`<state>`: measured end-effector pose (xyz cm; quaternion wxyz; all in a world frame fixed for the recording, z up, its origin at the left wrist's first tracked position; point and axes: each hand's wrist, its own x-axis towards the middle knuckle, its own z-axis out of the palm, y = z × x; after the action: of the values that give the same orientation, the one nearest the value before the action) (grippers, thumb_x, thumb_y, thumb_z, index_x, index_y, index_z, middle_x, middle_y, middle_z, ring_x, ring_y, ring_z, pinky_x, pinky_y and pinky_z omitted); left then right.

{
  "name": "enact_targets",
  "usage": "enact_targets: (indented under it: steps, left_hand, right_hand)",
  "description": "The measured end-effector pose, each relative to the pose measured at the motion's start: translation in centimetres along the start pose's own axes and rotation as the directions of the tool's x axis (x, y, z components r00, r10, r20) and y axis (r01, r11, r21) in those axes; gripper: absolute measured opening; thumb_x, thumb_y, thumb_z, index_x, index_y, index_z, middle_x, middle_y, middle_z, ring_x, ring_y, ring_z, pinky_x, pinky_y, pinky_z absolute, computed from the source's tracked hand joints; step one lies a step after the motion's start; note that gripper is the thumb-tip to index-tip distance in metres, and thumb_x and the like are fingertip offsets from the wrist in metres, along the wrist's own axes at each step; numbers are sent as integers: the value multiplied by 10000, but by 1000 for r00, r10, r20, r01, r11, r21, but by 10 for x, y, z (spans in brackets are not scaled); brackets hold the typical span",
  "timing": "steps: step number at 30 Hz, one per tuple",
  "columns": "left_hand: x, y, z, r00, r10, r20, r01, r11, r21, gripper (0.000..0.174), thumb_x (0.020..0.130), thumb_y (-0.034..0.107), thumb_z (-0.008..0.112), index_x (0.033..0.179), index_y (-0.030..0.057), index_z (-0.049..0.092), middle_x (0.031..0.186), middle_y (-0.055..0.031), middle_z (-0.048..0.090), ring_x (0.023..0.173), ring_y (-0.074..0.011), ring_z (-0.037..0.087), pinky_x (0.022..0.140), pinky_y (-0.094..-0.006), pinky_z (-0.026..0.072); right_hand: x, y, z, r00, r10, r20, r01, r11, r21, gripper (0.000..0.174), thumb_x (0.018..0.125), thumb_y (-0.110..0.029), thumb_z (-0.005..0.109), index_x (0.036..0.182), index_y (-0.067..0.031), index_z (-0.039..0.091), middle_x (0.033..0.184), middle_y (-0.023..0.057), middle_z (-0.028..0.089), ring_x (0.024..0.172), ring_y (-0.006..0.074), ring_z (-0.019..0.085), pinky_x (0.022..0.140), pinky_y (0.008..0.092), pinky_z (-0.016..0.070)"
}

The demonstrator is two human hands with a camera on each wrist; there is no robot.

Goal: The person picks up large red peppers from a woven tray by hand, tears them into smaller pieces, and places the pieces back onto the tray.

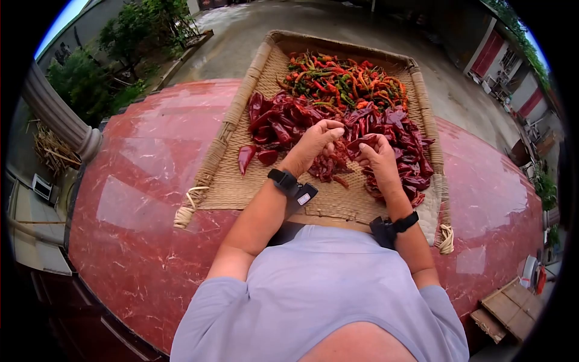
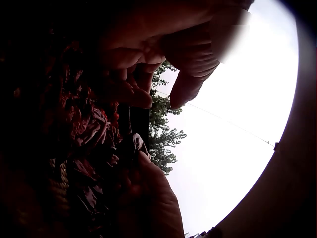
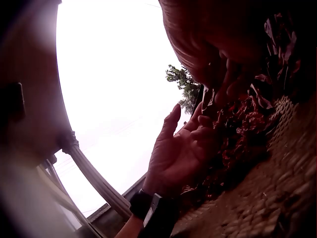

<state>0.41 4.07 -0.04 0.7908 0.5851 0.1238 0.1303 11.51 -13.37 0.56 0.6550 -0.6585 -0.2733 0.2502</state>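
Observation:
My right hand (image 1: 379,161) pinches a dark red dried chili pepper (image 1: 360,143) between thumb and fingers, over the middle of a woven tray (image 1: 241,193). Close by on the left is my left hand (image 1: 315,145), thumb and forefinger apart and the other fingers loosely bent. Its palm faces the right hand in the right wrist view, and no object shows in it. Beneath both hands lies a pile of crumpled red chili bits (image 1: 329,169). Large glossy dried chilies (image 1: 283,120) are heaped to the left, with more dried chilies (image 1: 416,157) at the right.
Smaller red, orange and green chilies (image 1: 344,78) cover the tray's far part. A single large chili (image 1: 246,158) lies toward the left rim. The tray rests over a red polished stone floor (image 1: 151,241). A column (image 1: 66,114) stands at left, wooden boards (image 1: 512,308) at lower right.

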Motion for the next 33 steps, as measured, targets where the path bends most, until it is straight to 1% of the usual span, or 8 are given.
enact_targets:
  steps: [8, 15, 17, 20, 21, 24, 30, 33]
  left_hand:
    - [-5, 0, 8, 988, -25, 151, -12, 970, 243, 327, 936, 309, 686, 1121, 54, 599, 752, 23, 583, 647, -54, 536, 595, -205, 435]
    - [-6, 7, 0, 956, 210, -204, -211, 977, 17, 140, 994, 206, 595, 1014, 76, 549, 702, 27, 552, 582, -51, 483, 515, -229, 398]
    - [-3, 4, -2, 873, 292, -390, -315, 949, 6, 134, 1008, 187, 568, 1035, 63, 525, 702, 17, 549, 569, -65, 471, 505, -241, 399]
    - [0, 1, -9, 743, 333, -580, -436, 899, -43, 156, 1017, 182, 547, 1086, 54, 490, 709, -4, 545, 552, -76, 444, 493, -244, 382]
    - [-3, 5, -9, 721, 315, -617, -427, 903, -38, 334, 1017, 195, 554, 1275, 23, 432, 730, -16, 548, 548, -82, 439, 490, -248, 376]
    - [-5, 9, -7, 666, 335, -666, -450, 893, -1, 739, 1002, 181, 573, 1544, 23, 97, 788, -32, 539, 551, -82, 431, 478, -253, 369]
    - [-3, 8, -7, 672, 328, -664, -407, 913, 39, 584, 971, 130, 582, 1457, 16, 280, 835, -22, 515, 589, -72, 440, 489, -230, 382]
    - [-1, 3, -7, 738, 320, -594, -368, 929, 42, 357, 978, 128, 569, 1293, 10, 453, 843, -16, 520, 599, -65, 463, 500, -222, 390]
  right_hand:
    - [0, 1, 1, 1000, 10, 3, -11, 987, 158, 246, 943, -189, 683, 1099, -56, 547, 918, 39, 663, 756, 105, 670, 651, 211, 512]
    - [0, -30, -18, 984, -131, -122, 112, 982, -154, 300, 968, -205, 624, 1174, -7, 533, 1038, 79, 620, 818, 119, 643, 693, 260, 514]
    - [6, -37, -28, 958, -281, -46, 237, 876, -420, 252, 936, -180, 637, 1140, -47, 573, 1040, 72, 633, 836, 170, 656, 718, 306, 524]
    - [6, -47, -28, 958, -262, 113, 236, 504, -831, 214, 889, -149, 645, 1095, -107, 606, 1042, 73, 642, 866, 245, 660, 732, 382, 524]
    - [10, -42, -26, 965, -207, 162, 238, 425, -874, 223, 858, -131, 642, 1078, -148, 611, 1015, 82, 624, 887, 314, 638, 742, 455, 506]
    - [20, -14, -11, 899, -324, 294, 378, 239, -894, 251, 845, -32, 607, 1067, -150, 612, 1031, 109, 550, 837, 362, 614, 705, 474, 505]
    - [43, 25, 2, 817, -334, 471, 508, 29, -861, 407, 793, 44, 623, 1133, -179, 624, 1230, 100, 542, 866, 339, 648, 645, 426, 525]
    - [45, 26, 0, 788, -381, 484, 544, 63, -837, 361, 819, 44, 622, 1105, -176, 629, 1241, 97, 539, 876, 349, 646, 658, 428, 527]
